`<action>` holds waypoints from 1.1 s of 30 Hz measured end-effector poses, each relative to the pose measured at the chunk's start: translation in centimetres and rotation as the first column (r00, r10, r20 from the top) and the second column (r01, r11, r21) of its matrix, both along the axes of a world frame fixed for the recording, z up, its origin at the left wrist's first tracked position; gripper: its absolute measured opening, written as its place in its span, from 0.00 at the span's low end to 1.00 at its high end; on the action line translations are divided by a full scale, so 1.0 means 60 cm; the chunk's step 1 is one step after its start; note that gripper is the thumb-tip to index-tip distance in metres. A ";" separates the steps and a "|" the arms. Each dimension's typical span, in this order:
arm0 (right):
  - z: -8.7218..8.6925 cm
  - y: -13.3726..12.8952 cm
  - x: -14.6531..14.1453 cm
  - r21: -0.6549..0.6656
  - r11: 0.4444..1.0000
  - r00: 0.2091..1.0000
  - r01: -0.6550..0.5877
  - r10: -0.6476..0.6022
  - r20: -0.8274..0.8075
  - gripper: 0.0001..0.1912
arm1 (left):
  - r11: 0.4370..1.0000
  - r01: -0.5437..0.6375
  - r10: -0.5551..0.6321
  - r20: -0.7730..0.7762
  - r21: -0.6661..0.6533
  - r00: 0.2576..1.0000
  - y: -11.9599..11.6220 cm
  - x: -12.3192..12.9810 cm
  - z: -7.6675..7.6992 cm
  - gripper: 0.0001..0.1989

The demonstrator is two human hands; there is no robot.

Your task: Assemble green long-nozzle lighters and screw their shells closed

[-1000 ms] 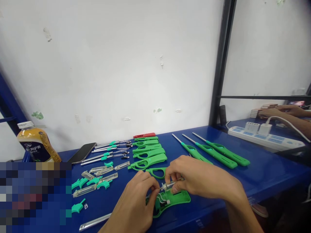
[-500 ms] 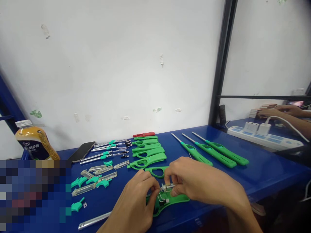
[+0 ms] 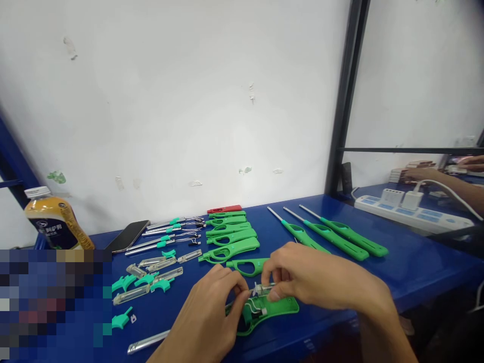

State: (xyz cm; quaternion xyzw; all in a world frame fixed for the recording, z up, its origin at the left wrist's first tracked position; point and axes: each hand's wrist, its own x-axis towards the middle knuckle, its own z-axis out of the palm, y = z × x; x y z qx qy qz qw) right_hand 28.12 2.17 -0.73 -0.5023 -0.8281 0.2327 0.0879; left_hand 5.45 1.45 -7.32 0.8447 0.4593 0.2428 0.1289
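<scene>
An open green lighter half-shell (image 3: 282,306) lies at the front of the blue table, with white wires and a black part in it. Its metal tube (image 3: 148,343) points left. My left hand (image 3: 212,312) pinches at the shell's left part, fingertips close to the end of a clear fuel tank (image 3: 264,289). Whatever sits between those fingertips is too small to make out. My right hand (image 3: 302,277) holds the clear tank just above the shell. Right behind it lies another green shell (image 3: 247,266).
Green shells (image 3: 227,237) and a red one (image 3: 224,209) line up behind. Tubes with wires (image 3: 151,247), clear tanks (image 3: 131,294) and teal triggers (image 3: 121,319) lie left, near a phone (image 3: 130,236) and bottle (image 3: 56,219). Finished-looking lighters (image 3: 340,242) and a power strip (image 3: 412,214) are right.
The shell with its tube has shifted slightly right. My right hand has moved a little right with the tank. Another person's hand at the far right has moved.
</scene>
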 end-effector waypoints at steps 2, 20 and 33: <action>0.000 0.000 0.002 -0.022 1.000 1.000 -0.007 0.008 0.004 0.05 | 1.000 -0.003 0.003 0.009 -0.010 1.000 0.000 0.001 0.001 0.10; -0.005 -0.007 -0.002 0.103 0.992 0.996 -0.075 0.069 0.056 0.03 | 0.996 0.077 -0.076 -0.016 0.036 0.997 0.000 0.006 -0.003 0.11; 0.001 0.002 -0.002 0.080 0.994 0.997 -0.068 0.066 0.034 0.04 | 0.996 0.080 -0.079 -0.032 0.030 0.996 0.006 0.001 -0.007 0.12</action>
